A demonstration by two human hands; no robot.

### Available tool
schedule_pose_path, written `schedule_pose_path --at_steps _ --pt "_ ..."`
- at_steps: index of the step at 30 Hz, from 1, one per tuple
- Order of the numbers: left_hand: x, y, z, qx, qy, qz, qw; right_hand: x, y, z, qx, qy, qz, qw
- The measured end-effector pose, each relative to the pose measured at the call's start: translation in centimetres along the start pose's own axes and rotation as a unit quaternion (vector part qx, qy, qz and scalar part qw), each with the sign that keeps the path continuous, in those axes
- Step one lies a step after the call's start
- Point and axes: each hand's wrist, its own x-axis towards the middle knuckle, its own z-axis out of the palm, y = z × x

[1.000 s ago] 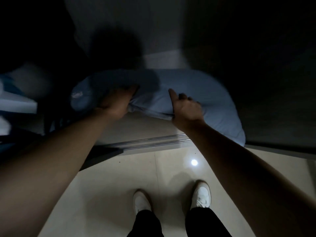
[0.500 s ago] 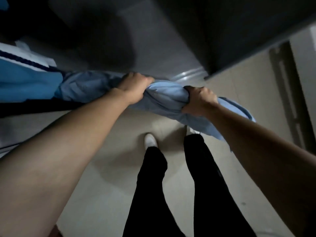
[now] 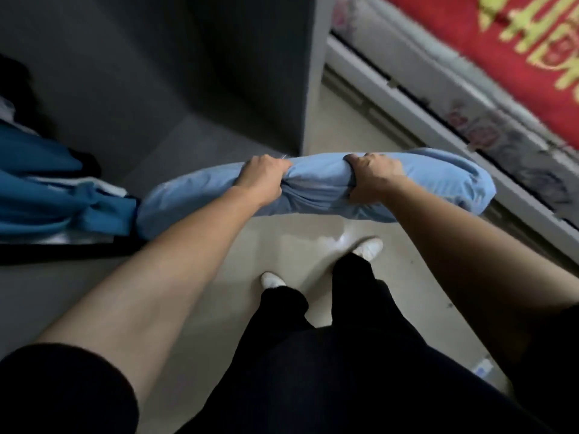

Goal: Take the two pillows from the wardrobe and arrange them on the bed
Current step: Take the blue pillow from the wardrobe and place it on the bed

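Observation:
A light blue pillow (image 3: 316,186) hangs in the air in front of me, held lengthwise above the tiled floor. My left hand (image 3: 261,178) grips its bunched cloth left of the middle. My right hand (image 3: 374,177) clutches it right of the middle. The pillow's left end is still near the wardrobe's dark interior (image 3: 125,83). The bed (image 3: 454,98) with a red cover with yellow characters lies at the upper right, close to the pillow's right end. A second pillow is not visible.
Folded blue clothes (image 3: 47,198) lie on a wardrobe shelf at the left. A white wardrobe side panel (image 3: 313,73) stands between the wardrobe and the bed. My black-trousered legs and white shoes (image 3: 368,249) stand on the beige floor (image 3: 407,292).
The pillow has come out of the wardrobe, both hands closing on it. The view has turned to the right, and the bed has come into sight.

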Motion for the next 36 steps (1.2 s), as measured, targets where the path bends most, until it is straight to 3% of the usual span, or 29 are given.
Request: schedule_pose_path --at_steps 4,10,17,22,28,33,36 --pt "0.3 7.9 -4.5 0.001 0.037 0.065 0.997 -5.7 6.6 -3.1 0.004 0.054 0.056 0.997" --pt "1.6 21.3 -9.6 0.048 0.093 0.138 0.985 -11.8 17.5 -5.7 -0.022 0.109 0.066 0.992" --pt "4.1 34.2 -12.5 0.07 0.126 0.168 0.975 -14.9 29.2 -7.1 0.064 0.14 0.058 0.986" --pt "6.0 38.1 -14.1 0.047 0.177 0.187 0.965 -14.6 34.2 -10.5 0.064 0.229 0.074 0.969" --pt "10.4 36.9 -17.2 -0.033 0.26 0.172 0.95 -11.2 36.5 -16.3 0.092 0.328 0.071 0.938" --pt "16.4 33.0 -19.7 0.029 0.06 0.174 0.982 -6.9 38.4 -21.4 0.066 0.366 0.084 0.925" --pt "21.8 30.4 -20.5 0.063 0.019 0.142 0.988 -3.9 39.7 -25.0 0.051 0.375 0.11 0.919"
